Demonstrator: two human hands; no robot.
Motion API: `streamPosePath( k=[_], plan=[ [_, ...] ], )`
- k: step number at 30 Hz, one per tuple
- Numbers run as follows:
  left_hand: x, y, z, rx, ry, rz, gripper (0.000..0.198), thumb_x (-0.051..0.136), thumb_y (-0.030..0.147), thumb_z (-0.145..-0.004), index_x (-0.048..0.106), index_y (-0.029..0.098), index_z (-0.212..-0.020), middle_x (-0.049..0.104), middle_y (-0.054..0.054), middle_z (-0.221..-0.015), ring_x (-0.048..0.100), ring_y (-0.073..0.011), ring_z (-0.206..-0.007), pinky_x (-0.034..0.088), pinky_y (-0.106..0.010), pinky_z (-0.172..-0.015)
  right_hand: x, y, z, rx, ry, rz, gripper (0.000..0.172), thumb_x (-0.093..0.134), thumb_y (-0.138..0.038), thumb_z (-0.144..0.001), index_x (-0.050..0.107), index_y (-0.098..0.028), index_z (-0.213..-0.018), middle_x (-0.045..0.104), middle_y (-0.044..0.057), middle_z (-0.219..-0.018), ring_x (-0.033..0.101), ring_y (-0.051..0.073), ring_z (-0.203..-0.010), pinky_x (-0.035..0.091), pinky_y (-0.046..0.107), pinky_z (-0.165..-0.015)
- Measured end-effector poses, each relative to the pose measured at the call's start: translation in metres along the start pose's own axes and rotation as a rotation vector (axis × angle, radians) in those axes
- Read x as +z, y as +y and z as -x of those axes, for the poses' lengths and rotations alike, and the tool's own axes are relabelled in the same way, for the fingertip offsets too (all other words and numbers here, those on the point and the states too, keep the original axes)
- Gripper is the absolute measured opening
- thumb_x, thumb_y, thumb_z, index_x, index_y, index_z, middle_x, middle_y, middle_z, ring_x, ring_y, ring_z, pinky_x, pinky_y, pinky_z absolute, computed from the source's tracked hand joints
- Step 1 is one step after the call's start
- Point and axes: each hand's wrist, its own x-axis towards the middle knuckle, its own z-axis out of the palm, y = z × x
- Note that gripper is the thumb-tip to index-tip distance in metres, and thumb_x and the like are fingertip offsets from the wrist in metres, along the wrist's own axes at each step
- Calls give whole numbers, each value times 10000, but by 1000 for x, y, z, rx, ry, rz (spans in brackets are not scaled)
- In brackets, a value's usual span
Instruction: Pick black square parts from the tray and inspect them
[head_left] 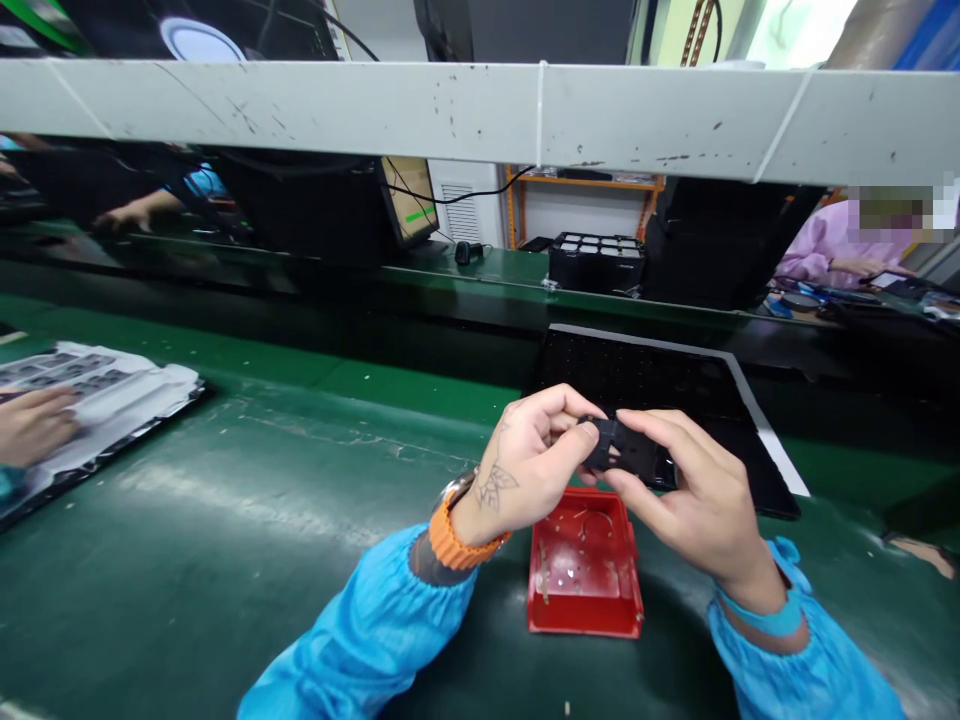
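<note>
at the far left, a co-worker's hand rests over a white sheet with dark printed or set-in patches, lying on the green table. behind it, another co-worker's arm reaches across the far bench, blurred. next comes the person's blue left sleeve, then, beyond the table, a monitor with a lit screen. an orange strap circles the left wrist, and a dark scanner sits on the far bench. the left hand pinches the left end of a small black part between thumb and fingers. the part is held up off the table, just past the far edge of a red bin with small scraps inside. a black box with pale squares on top stands farther back. behind the hands lies a large black panel with a pale border. the right hand grips the part's right end, thumb below and fingers above. at the far right, a person in pink sits by a cluttered bench.
</note>
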Motion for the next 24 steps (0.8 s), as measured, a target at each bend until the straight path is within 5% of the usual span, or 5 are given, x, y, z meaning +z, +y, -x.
streamPosePath(
  k=[16,24],
  plan=[
    [0,-2,1,22,33,-47,133,636,267,-753,607,144,-795,656,7,-605,618,-117,-510,526,-214,-517,-1,-2,-1,-44,6,20,288,684,-194,-937,626,-152,-1216,684,115,-1091,690,210,-972,602,300,-854],
    [-5,2,-1,81,25,-181,93,559,212,-684,607,135,-702,528,42,-538,421,-58,-461,335,-172,-446,-2,0,3,-76,-29,16,283,684,-205,-951,629,-143,-1221,690,126,-1085,695,219,-979,610,312,-866]
  ],
)
